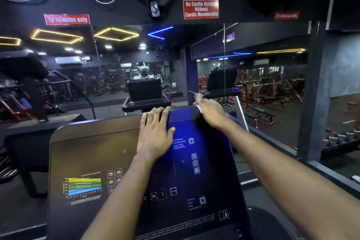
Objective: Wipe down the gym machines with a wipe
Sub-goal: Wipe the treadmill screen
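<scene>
Before the gym's mirror wall, the left hand rests straight fingers on the treadmill console, while a white wipe peeks from under the blurred right hand, whose fingers' grip I cannot tell; flat, steady strokes along that top edge should serve best.

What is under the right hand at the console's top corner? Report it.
Under the right hand shows a sliver of white, likely the wipe, on the upper right corner of the console. The hand covers the rest of it, and blur hides the grip.
</scene>
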{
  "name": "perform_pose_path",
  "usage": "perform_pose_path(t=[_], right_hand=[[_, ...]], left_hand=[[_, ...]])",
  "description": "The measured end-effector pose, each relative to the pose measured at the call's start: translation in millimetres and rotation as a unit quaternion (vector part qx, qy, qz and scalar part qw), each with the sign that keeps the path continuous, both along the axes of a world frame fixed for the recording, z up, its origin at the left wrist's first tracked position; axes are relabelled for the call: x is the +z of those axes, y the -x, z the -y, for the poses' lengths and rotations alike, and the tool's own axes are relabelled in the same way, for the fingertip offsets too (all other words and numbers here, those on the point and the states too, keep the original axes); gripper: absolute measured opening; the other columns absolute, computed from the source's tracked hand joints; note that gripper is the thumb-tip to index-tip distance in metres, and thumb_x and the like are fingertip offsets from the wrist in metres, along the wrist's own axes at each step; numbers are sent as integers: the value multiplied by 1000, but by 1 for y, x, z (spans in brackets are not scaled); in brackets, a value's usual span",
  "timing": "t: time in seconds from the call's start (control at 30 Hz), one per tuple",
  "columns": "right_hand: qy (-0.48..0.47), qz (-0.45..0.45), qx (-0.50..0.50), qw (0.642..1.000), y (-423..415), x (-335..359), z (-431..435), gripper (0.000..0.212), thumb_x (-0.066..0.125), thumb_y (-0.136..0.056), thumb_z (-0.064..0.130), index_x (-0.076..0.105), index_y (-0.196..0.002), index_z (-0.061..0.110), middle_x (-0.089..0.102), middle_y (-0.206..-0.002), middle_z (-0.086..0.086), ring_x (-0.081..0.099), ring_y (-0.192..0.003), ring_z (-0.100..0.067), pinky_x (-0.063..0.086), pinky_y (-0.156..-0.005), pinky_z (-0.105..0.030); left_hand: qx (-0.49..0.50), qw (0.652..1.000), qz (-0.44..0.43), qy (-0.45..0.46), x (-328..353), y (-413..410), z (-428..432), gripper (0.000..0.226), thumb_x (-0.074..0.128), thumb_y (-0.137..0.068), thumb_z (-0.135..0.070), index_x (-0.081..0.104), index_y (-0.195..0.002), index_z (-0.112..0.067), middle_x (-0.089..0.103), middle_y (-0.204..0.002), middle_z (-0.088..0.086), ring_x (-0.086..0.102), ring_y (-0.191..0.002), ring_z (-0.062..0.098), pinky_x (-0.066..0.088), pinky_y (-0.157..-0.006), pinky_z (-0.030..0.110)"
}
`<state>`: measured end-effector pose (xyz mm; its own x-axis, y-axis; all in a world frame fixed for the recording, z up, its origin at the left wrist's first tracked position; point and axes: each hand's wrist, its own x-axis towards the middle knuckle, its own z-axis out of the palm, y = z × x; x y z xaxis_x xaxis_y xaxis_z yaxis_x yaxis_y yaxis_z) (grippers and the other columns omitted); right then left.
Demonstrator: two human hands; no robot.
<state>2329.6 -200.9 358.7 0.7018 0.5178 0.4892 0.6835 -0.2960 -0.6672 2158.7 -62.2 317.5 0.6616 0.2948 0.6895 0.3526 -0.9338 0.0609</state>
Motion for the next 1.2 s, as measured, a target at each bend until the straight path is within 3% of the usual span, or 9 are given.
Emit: perform_pose_path(t=[0.13, 0.33, 0.43, 0.5, 0.67, 0.83, 0.93, 1.03, 1.2], right_hand=[[81, 199, -1, 977, 12, -13, -7, 72, 3, -96, 55, 60, -117, 16, 64, -116, -6, 53, -114, -28, 33, -103, -41], [118, 212, -149, 959, 8, -9, -19, 75, 6, -104, 52, 66, -112, 8, 67, -119, -15, 53, -117, -34, 32, -107, -45], [99, 308, -59, 944, 21, -24, -21, 76, 3, -99, 56, 62, -117, 12, 64, -117, -7, 53, -116, -28, 31, -110, -41], [103, 309, -25, 945, 9, -25, -9, 71, 6, -99, 55, 60, -122, 15, 63, -119, -4, 52, -116, -25, 31, -108, -39], [106, 213, -183, 954, -6, -22, -6, 72, 8, -97, 55, 62, -97, 8, 67, -105, -16, 57, -102, -37, 42, -90, -46], [107, 334, -43, 935, 2, -22, -10, 63, 14, -99, 54, 62, -106, 14, 66, -107, -6, 56, -105, -29, 36, -102, -43], [112, 315, -102, 937, -11, -17, -2, 58, 18, -103, 50, 62, -98, 13, 68, -103, -12, 58, -99, -35, 41, -91, -45], [128, 275, -180, 936, 7, -20, -19, 64, 18, -103, 49, 65, -95, 7, 69, -100, -17, 59, -98, -38, 42, -95, -48], [107, 332, -54, 936, 29, -18, -43, 65, 9, -98, 55, 60, -95, 15, 67, -102, -8, 57, -103, -31, 34, -103, -44]], left_hand=[[-24, 1000, -15, -2, 1, 7, -8, 71, 47, -102, -41, 12, -162, -24, 17, -167, -2, 6, -155, 18, -5, -125, 38], [-39, 998, -37, 12, 4, 9, -12, 75, 49, -101, -38, 9, -162, -20, 12, -169, -1, 3, -156, 17, -6, -125, 36], [-42, 998, -33, 11, 4, 9, -12, 76, 52, -100, -35, 11, -162, -18, 14, -168, 0, 5, -156, 18, -5, -126, 36], [-43, 998, -44, 10, 6, 11, -13, 78, 53, -100, -35, 9, -162, -18, 11, -169, -2, 2, -156, 17, -7, -125, 34], [-41, 997, -57, 16, 5, 11, -11, 83, 55, -100, -35, 4, -162, -18, 5, -169, -2, -4, -156, 16, -10, -125, 35], [-43, 995, -87, 5, 10, 16, -13, 85, 55, -100, -36, 0, -162, -18, 0, -170, -3, -5, -156, 14, -9, -125, 34], [-56, 994, -91, -16, 12, 28, -19, 83, 55, -100, -35, 4, -163, -19, 4, -170, -4, 0, -156, 13, -7, -125, 32], [-13, 998, -61, -22, 13, 40, -29, 77, 52, -101, -38, 11, -162, -18, 14, -169, -1, 9, -155, 19, -3, -126, 40], [67, 996, -51, 20, 20, 58, -64, 61, 38, -105, -45, 26, -159, -19, 34, -161, 0, 20, -152, 23, -5, -123, 58]])
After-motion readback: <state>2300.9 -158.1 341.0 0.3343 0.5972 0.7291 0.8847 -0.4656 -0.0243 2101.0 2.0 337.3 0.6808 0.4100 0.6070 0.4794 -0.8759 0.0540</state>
